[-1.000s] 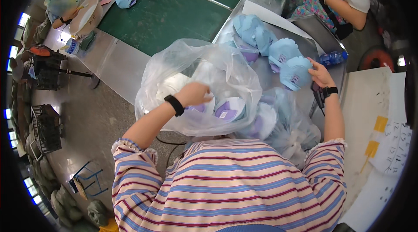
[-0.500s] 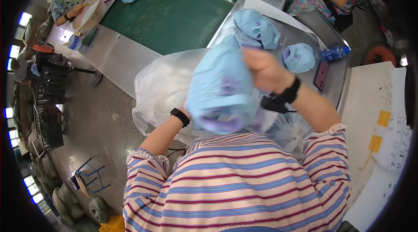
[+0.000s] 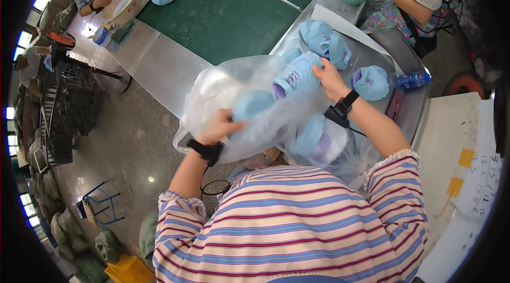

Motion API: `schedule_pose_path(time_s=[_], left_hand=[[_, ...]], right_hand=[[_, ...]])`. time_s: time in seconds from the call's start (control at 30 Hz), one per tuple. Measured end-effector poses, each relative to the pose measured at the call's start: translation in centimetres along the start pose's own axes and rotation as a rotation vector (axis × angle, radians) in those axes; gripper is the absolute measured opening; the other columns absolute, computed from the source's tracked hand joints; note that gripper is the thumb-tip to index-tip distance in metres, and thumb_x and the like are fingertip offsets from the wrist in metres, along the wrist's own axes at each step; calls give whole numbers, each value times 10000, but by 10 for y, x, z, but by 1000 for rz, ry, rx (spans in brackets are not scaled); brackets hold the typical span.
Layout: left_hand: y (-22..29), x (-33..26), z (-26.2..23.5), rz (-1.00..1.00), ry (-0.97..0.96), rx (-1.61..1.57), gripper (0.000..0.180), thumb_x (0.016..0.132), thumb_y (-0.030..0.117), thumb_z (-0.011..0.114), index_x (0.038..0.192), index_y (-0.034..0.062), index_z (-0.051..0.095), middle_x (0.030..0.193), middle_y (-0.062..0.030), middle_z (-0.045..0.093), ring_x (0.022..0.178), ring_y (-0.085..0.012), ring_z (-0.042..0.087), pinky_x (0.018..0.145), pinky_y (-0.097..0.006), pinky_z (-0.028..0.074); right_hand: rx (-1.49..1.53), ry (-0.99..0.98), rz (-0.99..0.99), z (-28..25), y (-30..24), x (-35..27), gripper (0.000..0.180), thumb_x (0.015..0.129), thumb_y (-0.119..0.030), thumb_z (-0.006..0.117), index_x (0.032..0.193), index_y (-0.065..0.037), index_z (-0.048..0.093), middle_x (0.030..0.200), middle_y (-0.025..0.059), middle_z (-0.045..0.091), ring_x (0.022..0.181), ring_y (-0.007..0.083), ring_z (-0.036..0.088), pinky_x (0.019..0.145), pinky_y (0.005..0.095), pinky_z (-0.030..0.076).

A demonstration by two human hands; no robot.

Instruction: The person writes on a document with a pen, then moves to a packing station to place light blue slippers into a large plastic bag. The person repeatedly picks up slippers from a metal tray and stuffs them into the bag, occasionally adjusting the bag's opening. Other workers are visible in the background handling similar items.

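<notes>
My right hand [image 3: 330, 80] pinches a light-blue shoe upper [image 3: 295, 77] with purple lacing and a purple inside, over the right part of a clear plastic bag [image 3: 212, 83]. My left hand [image 3: 218, 127], blurred by motion, closes on the edge of another light-blue shoe upper [image 3: 253, 105], also blurred, at the bag's near side. Bag film spreads between the two hands. Below my right wrist, near my body, a blue and purple upper [image 3: 326, 142] shows partly through clear plastic.
More blue uppers [image 3: 325, 43] and a single upper [image 3: 370, 82] lie on the metal table at right, beside a blue bottle [image 3: 413, 80] and a phone [image 3: 395, 103]. Across the green worktop [image 3: 228, 17], two people work at basins. A fan [image 3: 62, 39] stands left.
The bunch of uppers held before me has come apart: one is now in my right hand, farther off, another by my left. The bag film has been drawn across between my hands.
</notes>
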State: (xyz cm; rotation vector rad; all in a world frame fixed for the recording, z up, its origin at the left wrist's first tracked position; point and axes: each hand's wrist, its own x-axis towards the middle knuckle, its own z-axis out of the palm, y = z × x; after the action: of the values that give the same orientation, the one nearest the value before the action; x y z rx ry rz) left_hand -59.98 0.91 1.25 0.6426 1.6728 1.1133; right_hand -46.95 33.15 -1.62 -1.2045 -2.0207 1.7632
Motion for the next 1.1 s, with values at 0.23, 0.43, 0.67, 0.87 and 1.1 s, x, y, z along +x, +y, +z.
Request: schedule_pose_path(time_s=[0.23, 0.43, 0.67, 0.87, 1.1], left_hand=[[24, 4, -42, 451, 415, 92, 245, 833, 213, 588, 917, -13, 626, 959, -58, 610, 871, -105, 535, 759, -253, 412], [45, 11, -59, 490, 263, -511, 314, 861, 199, 546, 1057, -46, 558, 970, -59, 604, 888, -128, 539, 815, -260, 394], [90, 58, -29, 506, 16, -199, 238, 800, 177, 619, 850, -55, 628, 1124, -105, 518, 1003, -168, 477, 857, -301, 367], [73, 97, -10, 569, 285, -606, 269, 799, 143, 636, 1008, -24, 606, 1107, -96, 555, 1032, -182, 495, 898, -308, 373], [65, 99, -21, 493, 249, -987, 278, 808, 1, 578, 1085, -2, 561, 1083, -88, 566, 971, -165, 537, 879, -303, 418]], right_hand=[[-572, -831, -446, -39, -48, -26, 294, 780, -90, 599, 1050, 8, 537, 907, 42, 599, 813, 136, 544, 701, 300, 438], [-146, -919, -454, -54, -81, -48, 229, 761, -40, 602, 987, -12, 582, 926, 50, 625, 871, 167, 578, 783, 302, 443], [396, -987, -465, -40, -106, -37, 291, 715, -92, 661, 1002, -71, 620, 1338, 163, 340, 1229, 272, 325, 990, 362, 265], [456, -673, -204, -32, -70, -31, 251, 782, -111, 610, 1004, -1, 569, 1180, 124, 509, 1144, 214, 433, 926, 313, 332], [1171, -841, 68, -79, -73, -51, 319, 831, -130, 572, 1133, -48, 517, 1093, 69, 564, 1009, 198, 541, 880, 365, 432]])
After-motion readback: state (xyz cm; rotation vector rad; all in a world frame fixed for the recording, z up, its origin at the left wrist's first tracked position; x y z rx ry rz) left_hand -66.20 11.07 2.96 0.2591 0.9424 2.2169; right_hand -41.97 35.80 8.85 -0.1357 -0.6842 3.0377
